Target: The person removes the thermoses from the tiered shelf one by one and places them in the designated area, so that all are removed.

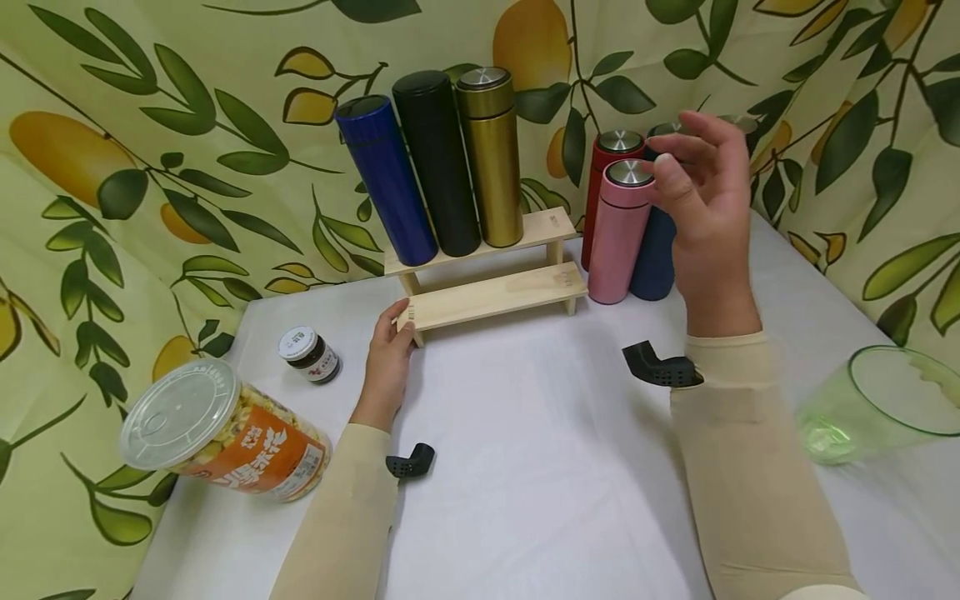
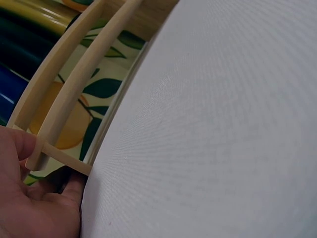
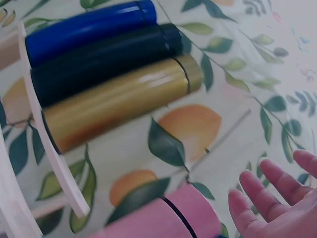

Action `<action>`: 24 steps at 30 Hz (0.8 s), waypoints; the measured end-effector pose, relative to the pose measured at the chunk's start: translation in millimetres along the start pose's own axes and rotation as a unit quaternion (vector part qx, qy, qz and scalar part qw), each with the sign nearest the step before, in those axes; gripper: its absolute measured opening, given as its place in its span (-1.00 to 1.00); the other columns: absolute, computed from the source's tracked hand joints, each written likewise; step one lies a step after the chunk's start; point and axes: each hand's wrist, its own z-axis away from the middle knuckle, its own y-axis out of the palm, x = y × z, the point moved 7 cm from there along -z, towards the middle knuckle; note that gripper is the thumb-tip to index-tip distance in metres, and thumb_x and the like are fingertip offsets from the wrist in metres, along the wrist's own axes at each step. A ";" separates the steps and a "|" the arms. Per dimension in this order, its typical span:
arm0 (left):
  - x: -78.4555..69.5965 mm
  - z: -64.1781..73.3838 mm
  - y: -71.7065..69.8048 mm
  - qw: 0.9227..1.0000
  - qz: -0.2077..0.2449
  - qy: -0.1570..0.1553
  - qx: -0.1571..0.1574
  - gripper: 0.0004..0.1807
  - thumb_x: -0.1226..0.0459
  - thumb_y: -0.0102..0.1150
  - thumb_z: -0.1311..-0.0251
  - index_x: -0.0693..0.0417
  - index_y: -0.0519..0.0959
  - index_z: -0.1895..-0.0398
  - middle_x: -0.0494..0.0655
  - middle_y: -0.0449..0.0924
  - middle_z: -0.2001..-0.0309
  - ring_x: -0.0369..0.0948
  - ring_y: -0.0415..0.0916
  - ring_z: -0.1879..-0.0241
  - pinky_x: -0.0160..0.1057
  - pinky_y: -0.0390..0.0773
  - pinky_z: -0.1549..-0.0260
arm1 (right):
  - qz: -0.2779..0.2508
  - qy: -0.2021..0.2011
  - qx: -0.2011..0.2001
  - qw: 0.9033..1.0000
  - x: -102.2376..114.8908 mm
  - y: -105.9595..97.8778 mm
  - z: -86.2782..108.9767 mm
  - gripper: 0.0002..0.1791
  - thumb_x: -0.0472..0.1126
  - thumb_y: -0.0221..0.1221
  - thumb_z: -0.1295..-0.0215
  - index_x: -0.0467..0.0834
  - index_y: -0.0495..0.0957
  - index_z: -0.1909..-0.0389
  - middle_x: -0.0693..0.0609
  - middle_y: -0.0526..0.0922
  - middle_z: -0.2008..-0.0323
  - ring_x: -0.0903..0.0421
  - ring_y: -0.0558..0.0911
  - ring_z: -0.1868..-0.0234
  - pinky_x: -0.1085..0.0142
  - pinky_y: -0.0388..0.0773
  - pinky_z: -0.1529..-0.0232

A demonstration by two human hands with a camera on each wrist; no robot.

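Observation:
A two-tier wooden rack (image 1: 487, 302) stands at the back of the table. My left hand (image 1: 388, 358) grips the left end of its lower tier; in the left wrist view the fingers (image 2: 74, 188) curl around the end by the leg. On the upper tier stand a blue thermos (image 1: 390, 183), a black thermos (image 1: 438, 167) and a gold thermos (image 1: 491, 167). My right hand (image 1: 708, 200) is raised beside the lid of a pink thermos (image 1: 618, 242), fingers spread and loosely bent, holding nothing. Partly hidden behind them are a red thermos (image 1: 596, 200) and a dark blue thermos (image 1: 654, 262).
Left of the rack are a small dark jar (image 1: 311, 357) with a white lid and a large clear tub (image 1: 232, 433) with an orange label. A green glass (image 1: 862, 408) stands at the right. Patterned cloth (image 1: 247, 208) hangs behind the white-covered table (image 1: 525, 467).

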 end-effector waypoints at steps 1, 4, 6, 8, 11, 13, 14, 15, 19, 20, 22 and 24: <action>-0.1 -0.2 0.1 1.000 0.001 0.001 -0.001 -0.46 0.32 -0.14 -0.75 0.01 0.25 -0.69 0.14 0.16 -0.65 -0.08 0.26 -0.56 -0.18 0.32 -0.49 | -0.001 -0.001 0.011 1.000 -1.4 4.3 0.6 -0.46 -0.17 0.23 -0.49 -0.06 0.48 -0.45 -0.25 0.55 -0.23 -0.22 0.59 -0.25 0.07 0.58 -0.24; -0.3 -0.6 0.3 1.000 0.004 0.001 -0.003 -0.46 0.32 -0.14 -0.74 0.01 0.25 -0.69 0.15 0.16 -0.66 -0.07 0.26 -0.56 -0.18 0.32 -0.49 | -0.007 0.006 0.033 0.999 -6.4 15.2 3.0 -0.46 -0.15 0.24 -0.49 -0.05 0.48 -0.45 -0.25 0.56 -0.23 -0.24 0.57 -0.27 0.08 0.58 -0.26; -0.2 -0.6 0.3 1.000 0.006 0.000 -0.003 -0.46 0.33 -0.13 -0.74 0.01 0.26 -0.69 0.16 0.15 -0.66 -0.07 0.26 -0.56 -0.18 0.31 -0.49 | -0.011 0.017 0.041 0.999 -10.0 21.5 5.1 -0.45 -0.15 0.23 -0.50 -0.06 0.47 -0.46 -0.24 0.56 -0.23 -0.25 0.57 -0.28 0.11 0.57 -0.25; -0.1 -0.2 0.4 1.000 0.007 -0.002 -0.002 -0.46 0.33 -0.13 -0.74 0.01 0.26 -0.69 0.16 0.15 -0.66 -0.07 0.26 -0.56 -0.17 0.31 -0.50 | -0.010 0.032 0.049 0.998 -13.6 27.6 7.5 -0.44 -0.14 0.24 -0.51 -0.07 0.45 -0.48 -0.22 0.55 -0.24 -0.24 0.57 -0.28 0.13 0.57 -0.23; 0.9 -0.2 0.2 1.000 0.007 -0.004 -0.001 -0.46 0.33 -0.14 -0.74 0.01 0.25 -0.69 0.16 0.14 -0.66 -0.08 0.25 -0.56 -0.17 0.30 -0.50 | -0.004 0.047 0.065 0.997 -18.8 36.8 10.9 -0.42 -0.14 0.23 -0.53 -0.09 0.41 -0.51 -0.20 0.54 -0.25 -0.22 0.56 -0.29 0.14 0.57 -0.22; 1.0 -0.1 0.4 1.000 0.006 -0.006 -0.002 -0.46 0.33 -0.14 -0.74 0.00 0.26 -0.69 0.16 0.13 -0.66 -0.08 0.25 -0.57 -0.17 0.30 -0.50 | 0.004 0.054 0.078 0.995 -23.2 43.0 12.3 -0.41 -0.13 0.23 -0.53 -0.10 0.39 -0.51 -0.18 0.53 -0.27 -0.18 0.52 -0.32 0.13 0.56 -0.23; 1.3 -0.2 0.4 1.000 0.007 -0.007 -0.003 -0.46 0.33 -0.14 -0.74 0.00 0.26 -0.69 0.15 0.12 -0.67 -0.08 0.24 -0.57 -0.17 0.29 -0.51 | 0.012 0.057 0.085 0.995 -25.6 46.0 12.7 -0.41 -0.13 0.22 -0.54 -0.10 0.39 -0.52 -0.17 0.52 -0.28 -0.16 0.50 -0.34 0.14 0.56 -0.25; 1.6 -0.4 0.5 1.000 0.008 -0.008 -0.003 -0.46 0.33 -0.14 -0.74 0.01 0.25 -0.69 0.16 0.11 -0.67 -0.07 0.23 -0.58 -0.17 0.28 -0.51 | 0.015 0.060 0.091 0.994 -28.1 48.7 13.1 -0.42 -0.13 0.22 -0.54 -0.09 0.39 -0.51 -0.16 0.52 -0.28 -0.15 0.48 -0.35 0.15 0.55 -0.27; 1.7 -0.8 0.5 1.000 0.015 -0.008 -0.004 -0.45 0.34 -0.15 -0.74 0.02 0.25 -0.70 0.18 0.12 -0.67 -0.05 0.23 -0.58 -0.15 0.27 -0.52 | 0.027 0.064 0.117 0.991 -38.5 60.8 12.2 -0.40 -0.16 0.21 -0.55 -0.17 0.36 -0.53 -0.18 0.51 -0.31 -0.15 0.45 -0.36 0.16 0.51 -0.29; 1.8 -1.0 0.4 1.000 0.015 -0.009 -0.005 -0.45 0.34 -0.15 -0.74 0.02 0.25 -0.70 0.18 0.13 -0.66 -0.05 0.24 -0.58 -0.15 0.28 -0.52 | 0.030 0.066 0.122 0.990 -41.2 63.4 11.5 -0.39 -0.16 0.21 -0.55 -0.19 0.34 -0.53 -0.18 0.51 -0.31 -0.15 0.47 -0.34 0.15 0.51 -0.29; 1.6 -0.9 0.3 1.000 0.013 -0.008 -0.006 -0.45 0.34 -0.15 -0.74 0.02 0.25 -0.70 0.18 0.15 -0.65 -0.06 0.25 -0.57 -0.14 0.28 -0.52 | 0.038 0.071 0.131 0.988 -46.7 68.8 9.5 -0.37 -0.16 0.21 -0.55 -0.21 0.32 -0.55 -0.18 0.51 -0.32 -0.15 0.48 -0.32 0.12 0.50 -0.27; 1.4 -0.6 0.1 1.000 0.011 -0.008 -0.007 -0.45 0.34 -0.14 -0.74 0.00 0.26 -0.69 0.18 0.16 -0.65 -0.06 0.26 -0.56 -0.14 0.29 -0.51 | 0.054 0.084 0.137 0.986 -53.1 73.3 7.0 -0.34 -0.11 0.23 -0.55 -0.19 0.31 -0.56 -0.15 0.50 -0.33 -0.10 0.49 -0.32 0.11 0.50 -0.29</action>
